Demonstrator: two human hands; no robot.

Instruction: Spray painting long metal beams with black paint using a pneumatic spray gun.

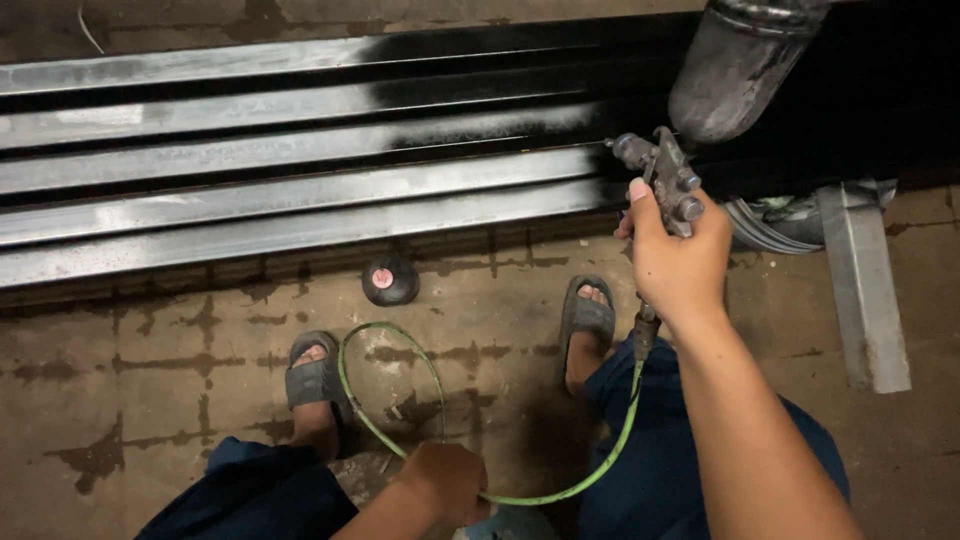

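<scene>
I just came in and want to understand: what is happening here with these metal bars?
A person's right hand holds a spray gun aimed at long metal bars lying on the floor; the bars' right part is already black. The left hand holds the green hose that loops between the sandalled feet.

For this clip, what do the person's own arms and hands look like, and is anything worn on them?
Both arms are bare as far as the view shows: no sleeves, gloves, watch or bands on the left hand or the right hand. The right thumbnail is short and unpainted. Below them show dark blue trousers and grey open-toed sandals.
</scene>
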